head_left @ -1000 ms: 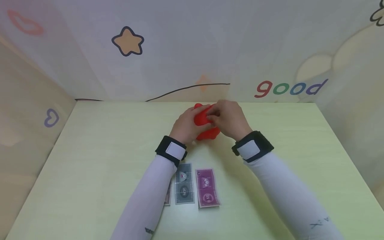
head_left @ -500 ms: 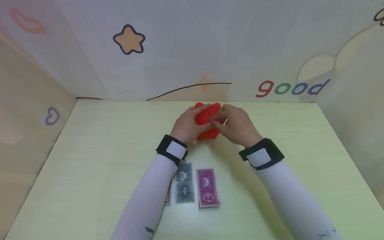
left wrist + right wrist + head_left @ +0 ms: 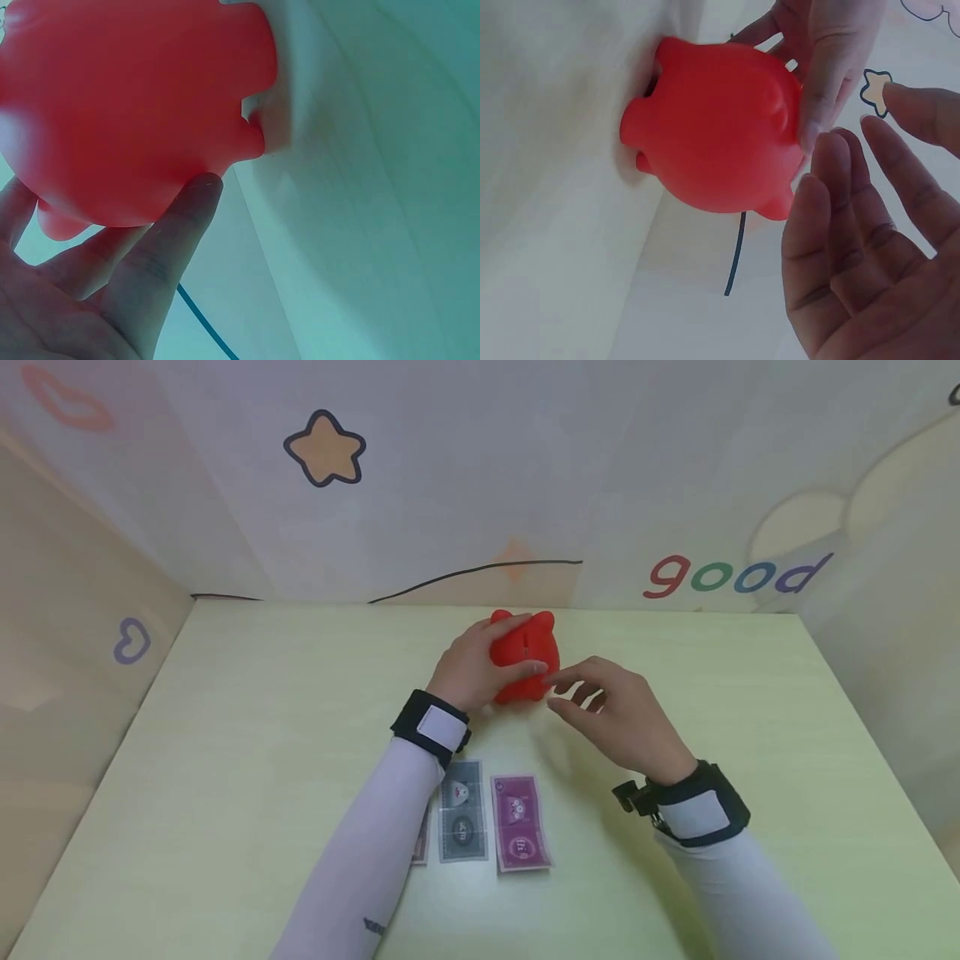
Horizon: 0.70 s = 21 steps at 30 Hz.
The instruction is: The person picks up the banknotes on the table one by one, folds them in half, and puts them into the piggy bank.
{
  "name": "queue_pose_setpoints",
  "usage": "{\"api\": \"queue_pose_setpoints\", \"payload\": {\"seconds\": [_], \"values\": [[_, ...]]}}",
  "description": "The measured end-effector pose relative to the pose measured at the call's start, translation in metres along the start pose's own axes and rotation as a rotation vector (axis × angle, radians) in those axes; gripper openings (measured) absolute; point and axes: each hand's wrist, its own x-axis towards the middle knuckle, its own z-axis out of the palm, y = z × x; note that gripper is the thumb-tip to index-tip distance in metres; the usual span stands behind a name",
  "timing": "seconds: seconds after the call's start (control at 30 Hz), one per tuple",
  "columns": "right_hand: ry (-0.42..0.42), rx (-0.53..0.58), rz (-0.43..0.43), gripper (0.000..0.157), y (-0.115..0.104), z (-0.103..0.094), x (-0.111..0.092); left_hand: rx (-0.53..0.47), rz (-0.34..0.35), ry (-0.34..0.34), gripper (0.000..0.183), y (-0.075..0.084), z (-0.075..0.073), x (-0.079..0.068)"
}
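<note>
A red piggy bank stands on its short legs at the back middle of the table, its slot visible on top. My left hand holds it from the left, thumb along the near side and fingers over the far side. In the left wrist view, fingertips press against the round red body. Just right of the bank is my right hand, its fingers loosely bent and holding nothing. From the right wrist view, the thumb and fingers of this hand are apart, with the bank beyond them.
A grey play banknote and a purple one lie side by side on the table, nearer than the bank. Another note is mostly hidden under my left forearm. A printed backdrop rises behind the table.
My right hand has drawn back from the top of the piggy bank, moving right and nearer, and its pinched fingers have spread. The slot has come into view. My left hand keeps its hold.
</note>
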Motion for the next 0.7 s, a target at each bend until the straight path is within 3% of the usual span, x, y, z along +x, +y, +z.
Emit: {"api": "queue_pose_setpoints", "payload": {"seconds": [0.37,0.7], "values": [[-0.179,0.032,-0.004,0.03,0.004,0.012,-0.018,-0.006,-0.022,-0.005,0.077,0.0,-0.002,0.002],[-0.428,-0.066,0.12,0.043,0.002,0.024,-0.022,0.004,-0.03,-0.042,0.079,0.0,-0.002,0.002]]}}
